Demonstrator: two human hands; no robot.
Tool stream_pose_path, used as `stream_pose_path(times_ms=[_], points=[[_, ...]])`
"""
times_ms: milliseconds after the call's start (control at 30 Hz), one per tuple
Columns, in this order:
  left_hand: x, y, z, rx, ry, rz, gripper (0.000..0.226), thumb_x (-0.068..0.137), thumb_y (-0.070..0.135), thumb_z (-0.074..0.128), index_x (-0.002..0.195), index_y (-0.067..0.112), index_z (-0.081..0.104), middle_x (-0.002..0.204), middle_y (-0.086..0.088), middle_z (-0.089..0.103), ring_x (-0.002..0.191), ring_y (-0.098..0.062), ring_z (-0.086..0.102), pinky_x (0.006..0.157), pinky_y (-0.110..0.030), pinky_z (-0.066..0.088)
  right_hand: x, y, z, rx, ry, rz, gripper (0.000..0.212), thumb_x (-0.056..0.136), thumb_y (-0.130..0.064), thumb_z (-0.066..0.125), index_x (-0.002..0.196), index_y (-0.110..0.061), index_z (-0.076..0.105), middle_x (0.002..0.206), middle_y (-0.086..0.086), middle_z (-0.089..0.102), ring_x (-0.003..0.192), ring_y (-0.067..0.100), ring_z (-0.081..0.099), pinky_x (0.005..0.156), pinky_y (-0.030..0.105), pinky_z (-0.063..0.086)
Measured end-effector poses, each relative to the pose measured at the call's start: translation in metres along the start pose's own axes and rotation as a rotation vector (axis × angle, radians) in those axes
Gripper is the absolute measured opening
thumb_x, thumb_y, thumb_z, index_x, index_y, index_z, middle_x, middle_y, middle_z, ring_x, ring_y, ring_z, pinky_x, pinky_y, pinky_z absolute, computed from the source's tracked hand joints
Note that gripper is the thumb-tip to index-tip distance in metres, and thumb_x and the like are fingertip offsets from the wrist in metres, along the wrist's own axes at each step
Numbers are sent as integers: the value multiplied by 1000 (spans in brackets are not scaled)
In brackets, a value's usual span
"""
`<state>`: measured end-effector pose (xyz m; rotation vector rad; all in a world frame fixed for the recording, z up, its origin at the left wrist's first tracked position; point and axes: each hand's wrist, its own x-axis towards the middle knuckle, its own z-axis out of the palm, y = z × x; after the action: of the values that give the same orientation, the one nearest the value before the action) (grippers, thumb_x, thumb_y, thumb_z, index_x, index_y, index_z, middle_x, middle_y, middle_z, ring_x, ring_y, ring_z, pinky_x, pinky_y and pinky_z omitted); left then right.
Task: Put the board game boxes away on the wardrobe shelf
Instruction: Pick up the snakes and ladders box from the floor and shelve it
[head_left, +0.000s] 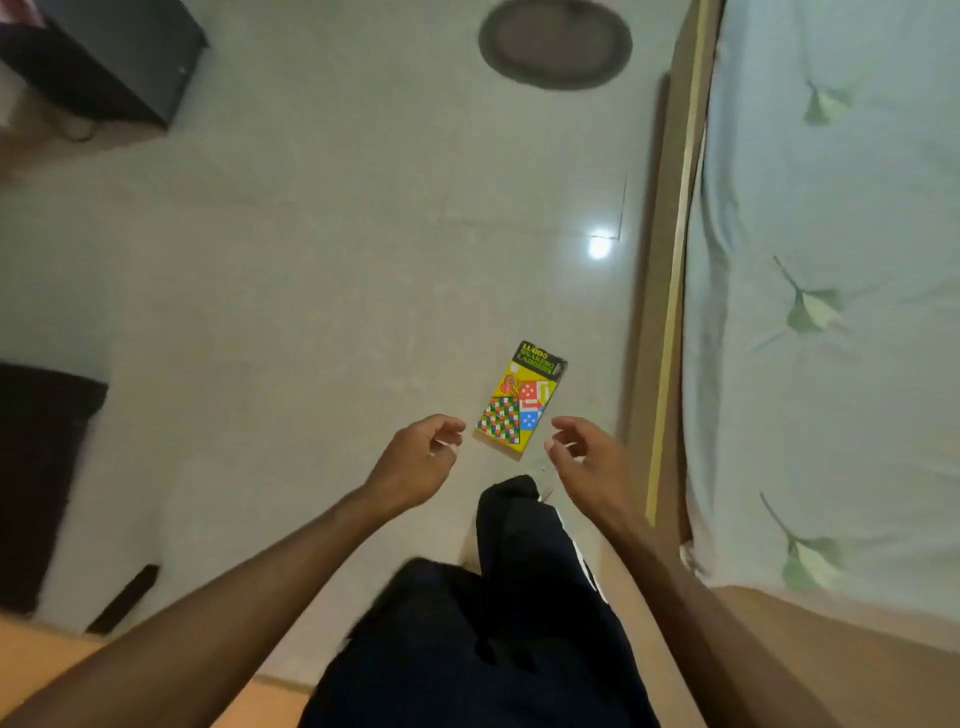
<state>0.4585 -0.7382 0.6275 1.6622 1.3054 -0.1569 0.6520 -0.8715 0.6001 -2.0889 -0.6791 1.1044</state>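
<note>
The yellow board game box (521, 400) lies flat on the pale floor (311, 260), near the bed (831, 312). Above it, the left hand (421, 457) and right hand (587, 457) hang with loosely curled fingers, holding nothing

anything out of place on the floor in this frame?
Yes: the yellow board game box lies flat on the floor, beside the bed frame and skewed to its edge. It is untouched; the left hand and right hand hover near it, holding nothing.
</note>
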Motion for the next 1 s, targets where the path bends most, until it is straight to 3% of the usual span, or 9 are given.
stream_pose_path(times_ms=[267,400,600,733,800,900,1000], points=[[218,-57,57,152,-239,-19,35,89,12,54,122,22,61,110,6,67,96,-10,62,91,-32,52,149,94,95,28,70,265,42,92,-25,62,133,-26,53,104,-6,65,84,7,62,66,19,47],[349,-128,121,240,-355,-27,37,91,13,53,128,18,56,121,1,64,100,-11,59,86,-29,51,241,189,173,32,106,386,45,91,-22,63,134,-23,52,115,1,61,96,15,61,77,30,54],[492,-230,191,380,-414,-108,58,86,19,58,142,16,42,140,-9,52,122,-24,54,101,-40,46,358,313,271,-7,98,458,49,89,-19,65,136,-21,53,132,10,53,121,26,52,101,41,46],[553,-274,236,252,-375,-234,71,85,19,63,148,15,31,146,-10,46,129,-25,50,103,-43,46,412,373,308,-26,180,517,45,87,-22,63,131,-26,56,128,13,51,122,30,50,101,43,47],[563,-280,252,149,-399,-247,60,83,14,64,139,17,42,135,-3,56,121,-23,57,98,-41,50,424,387,317,22,223,535,41,82,-23,66,123,-30,61,124,10,55,117,28,55,98,41,51],[564,-279,267,70,-419,-233,46,76,4,65,119,21,58,109,-2,69,97,-18,67,73,-30,55,426,397,323,69,267,529,37,77,-27,67,113,-31,65,122,6,60,113,24,59,95,42,54],[555,-264,257,12,-421,-245,49,77,2,67,121,21,58,109,-2,69,95,-17,66,64,-23,47,416,388,320,130,275,536,36,82,-20,69,117,-27,66,124,4,61,114,18,59,98,36,52]])
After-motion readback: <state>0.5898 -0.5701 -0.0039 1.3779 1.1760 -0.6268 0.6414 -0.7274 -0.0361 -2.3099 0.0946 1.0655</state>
